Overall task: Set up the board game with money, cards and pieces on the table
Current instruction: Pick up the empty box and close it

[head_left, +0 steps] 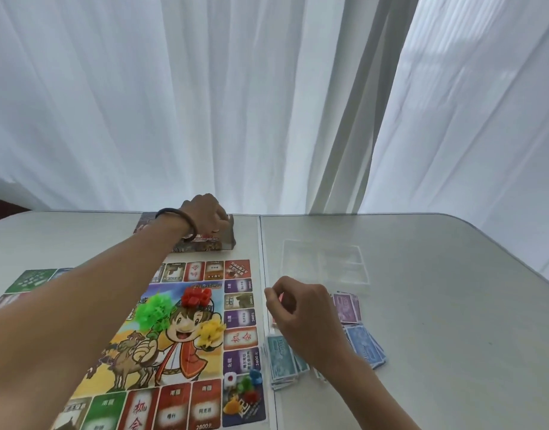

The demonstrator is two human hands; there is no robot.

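The colourful game board (186,342) lies flat on the white table (437,305). Green (150,310), red (196,295) and yellow (211,332) heaps of plastic houses rest on its middle. A white die (230,378) and several small pawns (250,383) sit at its near right corner. My left hand (206,217) reaches far across and rests on the game box (205,240) at the back edge. My right hand (301,305) hovers over the stacks of play money (282,361), fingers pinched on something small and pinkish that I cannot make out.
Purple notes (347,307) and blue notes (366,346) lie right of my right hand. A clear plastic tray (325,262) sits farther back. White curtains (267,103) hang behind the table. A seam (260,243) splits the tabletop.
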